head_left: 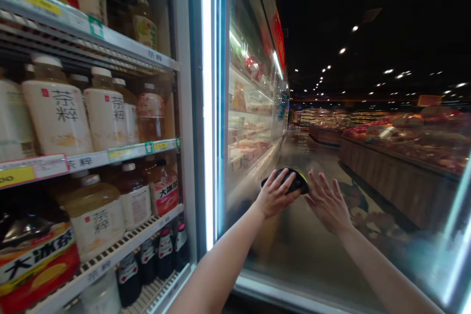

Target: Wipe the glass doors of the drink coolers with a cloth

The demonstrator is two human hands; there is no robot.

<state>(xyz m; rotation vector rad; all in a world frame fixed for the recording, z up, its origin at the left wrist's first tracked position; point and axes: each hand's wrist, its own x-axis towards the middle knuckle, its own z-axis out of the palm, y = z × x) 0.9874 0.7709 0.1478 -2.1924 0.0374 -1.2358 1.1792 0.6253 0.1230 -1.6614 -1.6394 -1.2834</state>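
In the head view, my left hand lies over a black oval object with a yellow-green edge. Its fingers wrap across the object, which is against the glass door. What the object is cannot be made out. Just to the right, my right hand has its fingers spread, palm toward the glass, holding nothing. Both forearms reach up from the bottom of the view.
On the left, fridge shelves hold several drink bottles. A bright light strip runs up the fridge frame. Beyond the glass are lit chilled shelves and a wood-sided produce stand.
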